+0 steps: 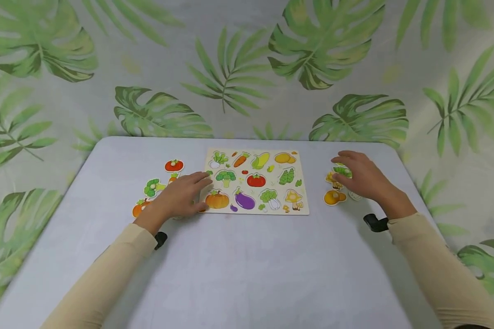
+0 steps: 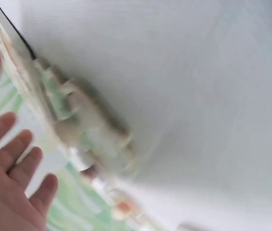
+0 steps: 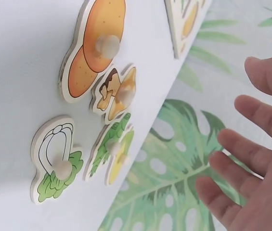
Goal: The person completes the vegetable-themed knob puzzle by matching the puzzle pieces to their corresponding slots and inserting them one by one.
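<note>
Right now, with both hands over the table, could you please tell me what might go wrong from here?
The left hand overlaps the board at its left edge in the head view, so a low sweep might knock it askew. That hand also partly hides the carrot piece, which could be nudged unseen. Near the right hand, the green piece and yellow piece lie close together, so grasping one might drag the other.
</note>
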Tool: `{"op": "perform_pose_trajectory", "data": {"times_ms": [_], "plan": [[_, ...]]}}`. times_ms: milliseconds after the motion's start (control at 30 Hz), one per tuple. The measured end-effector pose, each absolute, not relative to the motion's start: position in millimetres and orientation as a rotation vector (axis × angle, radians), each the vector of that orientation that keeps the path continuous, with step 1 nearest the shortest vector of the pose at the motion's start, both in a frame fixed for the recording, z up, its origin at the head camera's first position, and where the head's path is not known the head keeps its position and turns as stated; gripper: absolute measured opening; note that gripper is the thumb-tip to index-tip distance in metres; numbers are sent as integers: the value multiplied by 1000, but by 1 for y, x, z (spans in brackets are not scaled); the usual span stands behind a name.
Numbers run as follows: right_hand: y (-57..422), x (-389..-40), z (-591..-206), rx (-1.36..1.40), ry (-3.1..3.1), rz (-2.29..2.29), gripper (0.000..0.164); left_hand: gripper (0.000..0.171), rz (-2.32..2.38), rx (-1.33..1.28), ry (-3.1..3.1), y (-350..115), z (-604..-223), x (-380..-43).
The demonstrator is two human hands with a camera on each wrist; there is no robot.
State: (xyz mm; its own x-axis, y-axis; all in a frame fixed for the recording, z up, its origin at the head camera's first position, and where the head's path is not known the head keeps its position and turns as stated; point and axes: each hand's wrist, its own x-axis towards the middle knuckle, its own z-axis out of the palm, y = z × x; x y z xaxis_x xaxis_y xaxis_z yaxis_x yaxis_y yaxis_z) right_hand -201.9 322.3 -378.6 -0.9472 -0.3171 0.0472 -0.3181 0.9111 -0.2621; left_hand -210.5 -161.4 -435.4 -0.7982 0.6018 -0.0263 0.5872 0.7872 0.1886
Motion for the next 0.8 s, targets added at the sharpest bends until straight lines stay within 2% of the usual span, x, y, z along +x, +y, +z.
{"op": "perform_pose_trajectory", "data": {"times_ms": [200, 567, 800], "plan": [[328, -207, -378, 531, -3096, 458, 44, 76, 406, 873, 2778, -163, -442, -224], [343, -209, -377, 534, -3160, 356, 43, 75, 299, 863, 2734, -162, -442, -228], [355, -216, -394, 499, -3250, 359, 39, 75, 297, 822, 2702, -162, -441, -228]]}}
